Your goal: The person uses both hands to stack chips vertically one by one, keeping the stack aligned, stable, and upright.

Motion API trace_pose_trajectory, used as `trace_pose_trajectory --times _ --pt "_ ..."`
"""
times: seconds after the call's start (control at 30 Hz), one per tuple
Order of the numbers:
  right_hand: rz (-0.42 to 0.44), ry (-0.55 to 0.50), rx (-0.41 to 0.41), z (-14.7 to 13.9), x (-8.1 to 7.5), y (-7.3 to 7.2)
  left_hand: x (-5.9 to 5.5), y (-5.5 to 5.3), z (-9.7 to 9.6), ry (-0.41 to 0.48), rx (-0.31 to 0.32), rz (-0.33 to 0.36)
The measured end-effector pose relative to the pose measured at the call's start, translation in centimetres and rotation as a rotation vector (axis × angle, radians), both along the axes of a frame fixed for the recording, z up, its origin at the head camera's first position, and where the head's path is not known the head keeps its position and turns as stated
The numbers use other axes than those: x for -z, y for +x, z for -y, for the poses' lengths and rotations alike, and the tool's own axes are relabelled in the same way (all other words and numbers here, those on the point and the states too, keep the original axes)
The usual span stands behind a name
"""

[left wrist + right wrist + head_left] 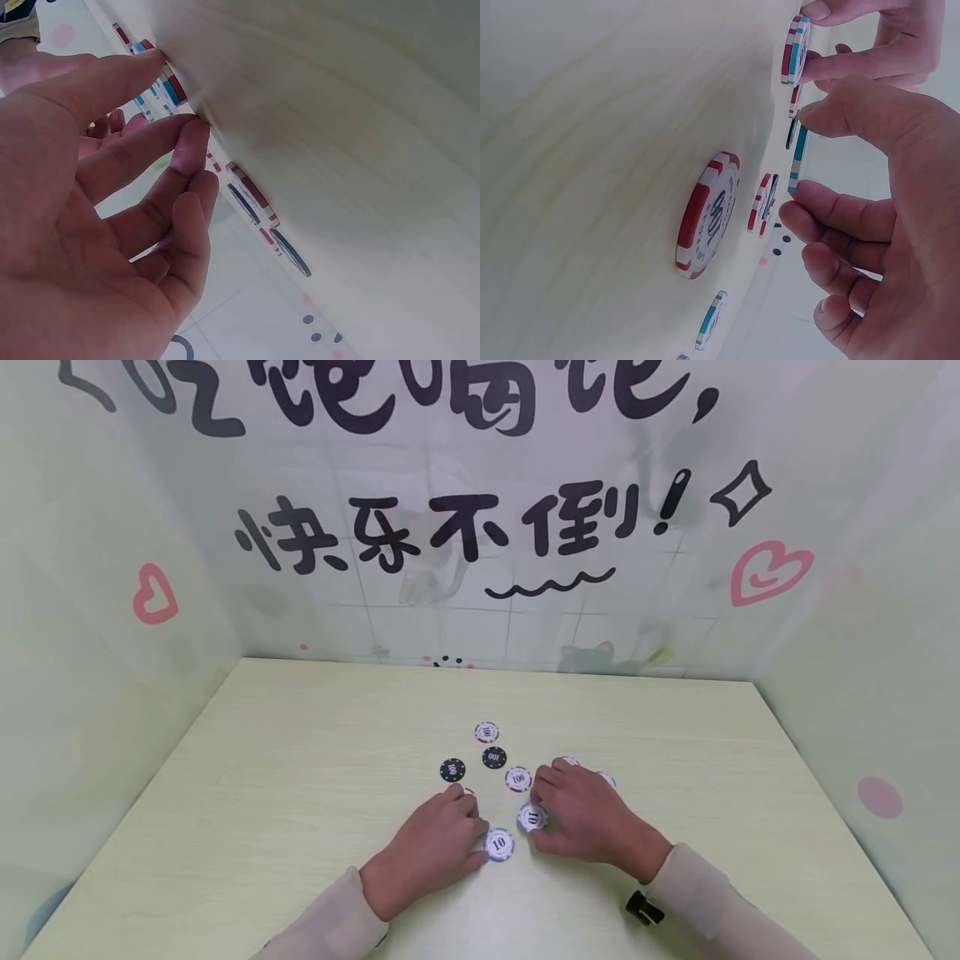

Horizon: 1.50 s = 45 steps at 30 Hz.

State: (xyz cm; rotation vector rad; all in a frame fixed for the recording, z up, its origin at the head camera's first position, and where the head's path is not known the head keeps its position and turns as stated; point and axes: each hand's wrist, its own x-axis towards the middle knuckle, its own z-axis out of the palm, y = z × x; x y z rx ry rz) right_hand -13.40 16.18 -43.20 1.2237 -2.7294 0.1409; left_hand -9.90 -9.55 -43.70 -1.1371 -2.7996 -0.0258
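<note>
My left hand [429,852] grips the edges of a small stack of poker chips [498,844] with thumb and fingers. The top chip is white and blue and marked 10; a red-and-white chip lies under it in the right wrist view. To the right, my right hand [588,814] pinches another blue-and-white 10 chip [799,159] by its rim between thumb and finger. That chip appears raised off the table in the right wrist view. A red-and-white 100 chip [709,216] rests on the table near the right hand.
Beyond the hands lie black 100 chips [452,769] and white-and-red 100 chips [517,778]. More chips [607,778] are partly hidden behind the right hand. A small black clip-like object [645,908] is by the right sleeve. Printed curtain walls [480,627] border the pale wooden table [300,735].
</note>
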Motion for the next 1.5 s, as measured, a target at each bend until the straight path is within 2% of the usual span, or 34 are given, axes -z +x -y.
trace_pose_trajectory --times 0.57,0.93,1.27,1.5 --pt "-0.041 -0.006 -0.05 0.9 0.1 0.0 0.0 -0.2 0.1 0.002 0.024 -0.027" --pt "-0.039 0.011 -0.06 1.2 0.1 0.1 0.0 -0.2 0.0 0.0 0.027 -0.043" --pt "-0.003 0.017 -0.055 1.4 0.1 0.4 0.0 -0.1 0.0 0.013 0.023 -0.039" --pt "-0.022 -0.004 -0.077 1.5 0.3 0.5 0.1 -0.1 0.0 0.022 0.02 -0.046"
